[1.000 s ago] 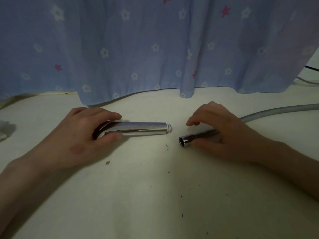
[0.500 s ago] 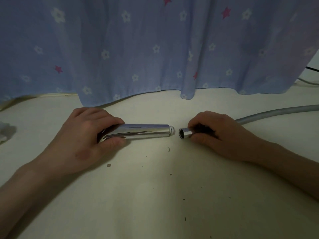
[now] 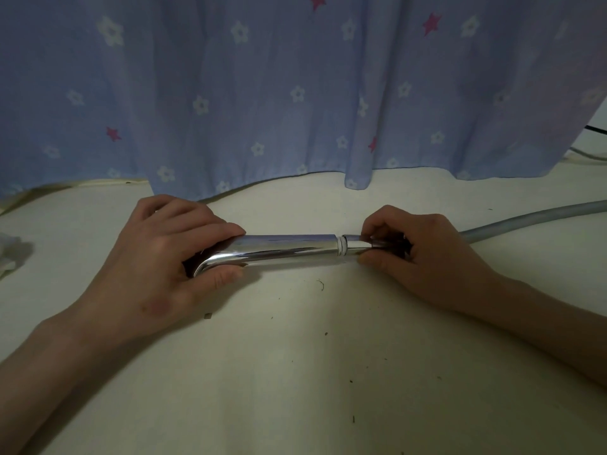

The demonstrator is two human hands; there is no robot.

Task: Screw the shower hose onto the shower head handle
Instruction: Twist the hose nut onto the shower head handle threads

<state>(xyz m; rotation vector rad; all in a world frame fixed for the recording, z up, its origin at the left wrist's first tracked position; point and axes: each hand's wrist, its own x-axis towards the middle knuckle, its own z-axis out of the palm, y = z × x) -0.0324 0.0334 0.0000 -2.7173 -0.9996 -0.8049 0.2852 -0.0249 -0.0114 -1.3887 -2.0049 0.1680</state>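
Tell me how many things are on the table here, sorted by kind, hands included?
Hands: 2, the left hand and the right hand
Chrome shower head handles: 1, the handle
Grey hoses: 1, the hose, its chrome nut at the handle's threaded end
Pale objects at the left edge, too cut off to identify: 1
Total: 5

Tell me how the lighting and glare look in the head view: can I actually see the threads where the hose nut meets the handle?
Head view: dim and flat, with soft shadows under both forearms. The chrome handle carries bright streaks of glare, but the white threads show as a narrow band. The hose nut is largely hidden by the right hand. The left hand is sharp. The curtain bows at the edges.
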